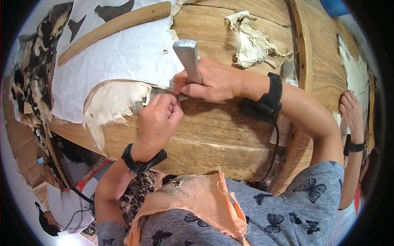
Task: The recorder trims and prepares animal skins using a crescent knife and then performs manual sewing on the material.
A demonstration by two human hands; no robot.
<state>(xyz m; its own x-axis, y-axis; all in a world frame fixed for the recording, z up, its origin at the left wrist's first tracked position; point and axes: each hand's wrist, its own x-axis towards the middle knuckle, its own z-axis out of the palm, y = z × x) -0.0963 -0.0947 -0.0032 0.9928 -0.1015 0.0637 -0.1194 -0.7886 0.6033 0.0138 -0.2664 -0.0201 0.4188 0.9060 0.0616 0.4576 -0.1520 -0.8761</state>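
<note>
My right hand [207, 82] is closed around a silver metal tool [185, 51], its flat-topped handle standing up and a pointed tip low on the wooden worktop [205, 145]. Just left of it, my left hand [160, 117] is closed, fingertips pinched at the edge of a cream, ragged piece of hide [113, 102] beside the tool; the exact grip is partly hidden. The hide lies along the curved cut edge of a white woven sheet [115, 57]. A long wooden strip [115, 32] and two dark flat cut shapes [113, 9] rest on that sheet.
Hide scraps [252, 39] lie at back right; dark furry scraps [26, 82] are piled at left. A wooden ridge [303, 41] divides the worktop. A co-worker's hand [351, 108] rests at a pale sheet on the right; another person [69, 205] is at lower left. A cable runs below my right wrist.
</note>
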